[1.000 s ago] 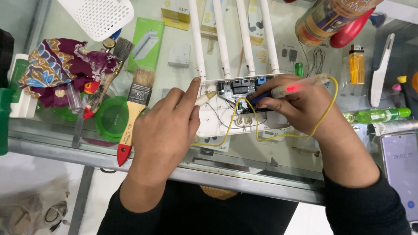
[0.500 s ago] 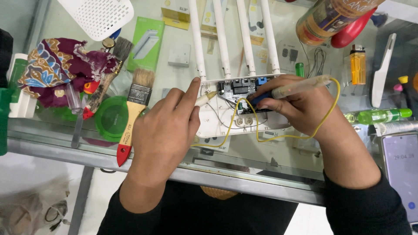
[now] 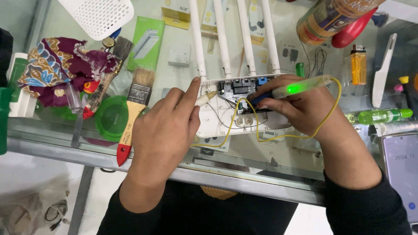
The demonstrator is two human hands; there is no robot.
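Observation:
An opened white router (image 3: 226,117) with several upright white antennas (image 3: 222,39) lies on the glass counter, its circuit board exposed. My right hand (image 3: 305,109) grips a translucent tester pen (image 3: 300,87) that glows green, its tip down on the board. A yellow wire (image 3: 257,126) loops from the pen across the router. My left hand (image 3: 167,130) rests on the router's left edge, index finger stretched out, pinching a small whitish probe end (image 3: 204,99) against the case.
A paintbrush with a wooden, red-tipped handle (image 3: 133,115) lies left of my left hand, beside a green lid (image 3: 111,117), a patterned cloth (image 3: 56,69) and a second brush (image 3: 109,69). At right sit an orange lighter (image 3: 358,67), a green bottle (image 3: 383,116) and a phone (image 3: 400,169).
The tester pen's light has gone from red, to unlit, to green. Both hands have stayed almost where they were on the router.

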